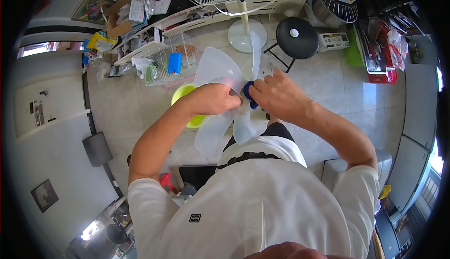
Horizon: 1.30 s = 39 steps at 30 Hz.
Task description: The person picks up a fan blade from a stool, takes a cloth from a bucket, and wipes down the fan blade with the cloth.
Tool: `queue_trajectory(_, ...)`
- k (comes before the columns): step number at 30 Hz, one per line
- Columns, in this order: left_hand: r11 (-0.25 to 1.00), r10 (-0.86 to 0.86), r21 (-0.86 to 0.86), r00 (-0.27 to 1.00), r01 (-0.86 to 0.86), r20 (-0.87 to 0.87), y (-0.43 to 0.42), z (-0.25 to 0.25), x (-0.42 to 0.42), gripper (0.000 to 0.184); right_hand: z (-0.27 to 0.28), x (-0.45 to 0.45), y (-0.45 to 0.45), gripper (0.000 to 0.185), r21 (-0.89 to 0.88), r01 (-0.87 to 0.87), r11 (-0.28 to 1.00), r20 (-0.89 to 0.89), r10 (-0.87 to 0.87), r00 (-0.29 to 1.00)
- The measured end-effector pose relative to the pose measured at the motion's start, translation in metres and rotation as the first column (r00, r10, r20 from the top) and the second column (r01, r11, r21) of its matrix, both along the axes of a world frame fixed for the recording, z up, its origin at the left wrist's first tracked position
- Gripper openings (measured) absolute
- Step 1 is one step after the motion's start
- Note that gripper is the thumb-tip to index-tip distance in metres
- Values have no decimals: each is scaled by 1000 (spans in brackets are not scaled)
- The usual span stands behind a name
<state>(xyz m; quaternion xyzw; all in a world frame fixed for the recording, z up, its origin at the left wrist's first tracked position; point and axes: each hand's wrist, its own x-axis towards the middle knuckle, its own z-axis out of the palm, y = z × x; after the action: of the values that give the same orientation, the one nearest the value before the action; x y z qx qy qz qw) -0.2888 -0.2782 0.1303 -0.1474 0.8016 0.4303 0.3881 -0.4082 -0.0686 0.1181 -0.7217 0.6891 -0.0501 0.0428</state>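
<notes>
In front of my waist I hold a translucent white fan blade [216, 67], its several broad petals spreading around the hub. My left hand [213, 98] is closed on the blade near its centre, thumb and fingers pinching a petal's root. My right hand [280, 94] is closed around a dark blue cloth [249, 90], which touches the blade beside the hub. The hub itself is mostly hidden by my fingers. Below the blade, partly covered by my left hand, a yellow-green basin [180, 91] stands on the floor.
Ahead stands a white pedestal fan [247, 36] with a wire grille. Right of it is a black round stool [296, 37]. A wire rack [164, 67] holding a blue block [174, 63] is at left. Cluttered shelves and a red box [380, 77] line the sides.
</notes>
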Motion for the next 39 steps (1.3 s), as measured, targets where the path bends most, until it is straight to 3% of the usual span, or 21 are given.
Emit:
queue_trajectory(4, 1000, 8, 8, 998, -8, -68, 13, -3, 3, 37, -13, 11, -1, 16, 166, 16, 986, -3, -16, 1000)
queue_trajectory(7, 999, -7, -47, 990, 0, -140, 12, -12, 14, 37, -25, 8, 2, 15, 114, 45, 992, 195, -66, 979)
queue_trajectory(8, 998, 10, -56, 982, -21, -188, 8, -15, 20, 39, -24, 3, 5, 16, 140, 117, 983, 498, -173, 850)
queue_trajectory(9, 998, 15, -56, 982, -26, -187, 0, -16, 24, 39, -21, -2, 8, 18, 190, 175, 966, 741, -258, 620)
queue_trajectory(11, 984, 138, -109, 990, -141, -29, -12, 1, 24, 45, -16, -8, 19, 23, 251, 237, 938, 771, -342, 537)
queue_trajectory(14, 977, 188, -93, 982, -189, -24, -22, 14, 26, 44, -11, -5, 29, 21, 348, 335, 876, 859, -441, 259)
queue_trajectory(15, 978, 186, -92, 982, -188, -24, -26, 10, 29, 44, -13, -4, 29, 21, 350, 336, 874, 859, -443, 258)
queue_trajectory(17, 980, 198, 5, 979, -198, -41, -31, -10, 34, 45, -17, 1, 26, 14, -54, 338, 939, 755, -183, 630)
queue_trajectory(18, 981, 193, 7, 980, -193, -40, -31, -20, 36, 45, -17, 2, 22, 14, -52, 343, 938, 755, -188, 628)
queue_trajectory(20, 917, 266, 343, 954, -206, -141, -28, -28, 37, 40, -16, 5, 10, 15, -110, 153, 982, 285, -117, 951)
queue_trajectory(21, 917, 262, 344, 955, -202, -139, -29, -28, 38, 40, -15, 8, 8, 15, -108, 158, 982, 286, -121, 951)
queue_trajectory(23, 970, 155, 199, 986, -141, -57, -23, -8, 31, 32, -12, 12, 6, 18, -83, 26, 996, 46, -22, 999)
queue_trajectory(26, 948, 215, 248, 976, -199, -39, -16, 3, 31, 32, -16, 15, 4, 24, 32, -22, 999, -18, 23, 1000)
queue_trajectory(29, 938, 314, 229, 919, -260, -240, -11, -10, 39, 30, -20, 24, -3, 24, 191, 179, 965, 257, -225, 940)
queue_trajectory(30, 939, 309, 230, 921, -256, -239, -9, -9, 40, 30, -19, 23, -5, 24, 192, 184, 964, 257, -230, 938)
queue_trajectory(32, 994, 44, -77, 917, -81, -397, 1, 5, 37, 30, -13, 18, -8, 25, 411, 276, 869, 583, -483, 653)
queue_trajectory(33, 994, 44, -77, 917, -81, -395, 5, 1, 40, 30, -15, 16, -7, 25, 411, 275, 869, 584, -483, 652)
queue_trajectory(35, 978, 170, -10, 830, -208, -532, 10, -12, 45, 29, -22, 13, -5, 24, 445, 245, 862, 842, -495, 213)
queue_trajectory(36, 980, 164, -11, 831, -200, -531, 10, -15, 44, 29, -23, 14, -5, 24, 445, 251, 860, 843, -497, 209)
queue_trajectory(38, 960, 35, -146, 619, -239, -784, 13, -18, 41, 34, -24, 20, -4, 24, 493, 302, 816, 869, -474, -139)
queue_trajectory(39, 961, 32, -146, 619, -234, -785, 12, -16, 39, 34, -24, 23, -5, 23, 520, 319, 792, 848, -433, -307)
